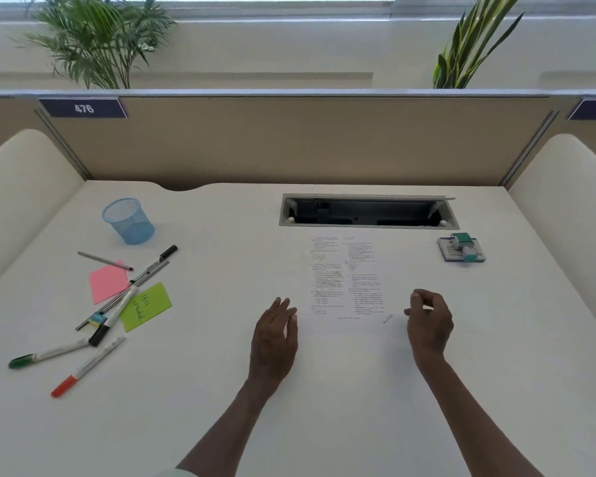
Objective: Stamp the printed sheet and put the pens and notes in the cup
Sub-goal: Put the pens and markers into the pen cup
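Note:
The printed sheet (344,280) lies flat in the middle of the white desk, with a small stamped mark near its lower right corner. My left hand (275,333) hovers at the sheet's lower left edge, fingers straight and holding nothing. My right hand (429,321) is at the lower right edge, fingers loosely curled and empty. A teal stamp (463,247) rests on its ink pad at the right. At the left stand a blue mesh cup (128,220), a pink note (107,282), a green note (147,306) and several pens (131,290), including a green marker (45,354) and a red marker (85,368).
An open cable tray (367,211) is sunk into the desk just behind the sheet. A beige partition (289,139) closes the back, with cream side panels left and right. Plants stand behind the partition.

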The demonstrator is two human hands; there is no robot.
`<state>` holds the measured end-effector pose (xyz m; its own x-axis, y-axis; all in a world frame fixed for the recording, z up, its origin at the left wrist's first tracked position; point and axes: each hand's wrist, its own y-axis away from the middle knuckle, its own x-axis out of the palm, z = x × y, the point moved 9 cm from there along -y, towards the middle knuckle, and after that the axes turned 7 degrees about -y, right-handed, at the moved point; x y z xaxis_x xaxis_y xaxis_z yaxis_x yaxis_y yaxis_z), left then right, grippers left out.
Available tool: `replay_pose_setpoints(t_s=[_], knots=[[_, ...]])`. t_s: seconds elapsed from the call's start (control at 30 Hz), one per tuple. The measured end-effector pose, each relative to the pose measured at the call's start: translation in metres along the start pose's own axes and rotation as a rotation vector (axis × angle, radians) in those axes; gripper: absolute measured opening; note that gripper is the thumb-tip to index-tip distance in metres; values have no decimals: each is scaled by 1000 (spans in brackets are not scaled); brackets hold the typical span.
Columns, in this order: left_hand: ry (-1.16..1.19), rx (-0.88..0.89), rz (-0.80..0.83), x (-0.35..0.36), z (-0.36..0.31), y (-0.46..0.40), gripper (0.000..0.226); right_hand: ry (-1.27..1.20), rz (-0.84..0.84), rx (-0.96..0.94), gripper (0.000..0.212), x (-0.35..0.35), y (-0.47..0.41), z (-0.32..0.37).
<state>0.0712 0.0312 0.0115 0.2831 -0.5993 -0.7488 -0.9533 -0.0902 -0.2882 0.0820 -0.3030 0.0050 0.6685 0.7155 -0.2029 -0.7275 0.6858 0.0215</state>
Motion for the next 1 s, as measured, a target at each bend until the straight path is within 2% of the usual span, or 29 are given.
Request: replay_pose_setpoints(t_s=[0.3,0.57,0.77,1.0], knots=[[34,-98,-33,-73,90,18,17,8,180,-32,8,95,95,13],[45,-81,-12,-142,163,8,13,40,338,-43,10,196,182,23],[65,-143,-72,-190,221,-9,14,113,503,-136,10,273,239,41],[-46,-257,-88,-214,279,-42,21,221,646,-278,10,361,265,77]])
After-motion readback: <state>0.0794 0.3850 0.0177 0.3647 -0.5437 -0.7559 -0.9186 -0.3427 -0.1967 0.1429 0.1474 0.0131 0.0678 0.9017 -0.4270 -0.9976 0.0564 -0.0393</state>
